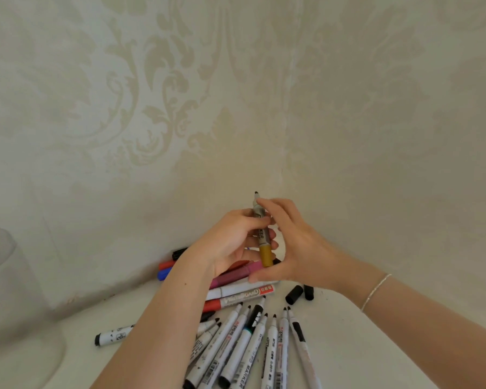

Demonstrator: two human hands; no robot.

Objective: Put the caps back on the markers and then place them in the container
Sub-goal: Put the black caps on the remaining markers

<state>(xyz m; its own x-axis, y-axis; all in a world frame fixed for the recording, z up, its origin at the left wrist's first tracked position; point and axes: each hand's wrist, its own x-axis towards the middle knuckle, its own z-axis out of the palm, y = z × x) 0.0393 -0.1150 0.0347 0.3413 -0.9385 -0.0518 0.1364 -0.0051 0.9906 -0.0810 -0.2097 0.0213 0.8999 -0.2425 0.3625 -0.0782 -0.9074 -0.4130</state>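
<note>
My left hand grips a grey marker with a yellow end, held upright with its bare black tip pointing up. My right hand curves around that marker from the right, forefinger near the tip and thumb below the yellow end. Several uncapped white markers lie fanned on the white table below my hands. Two loose black caps lie to the right of the pile. A clear container stands at the far left, blurred.
Capped pink, red and blue markers lie behind my left wrist against the wall. One white marker with a black cap lies apart at the left. Patterned wallpaper forms a corner right behind the table.
</note>
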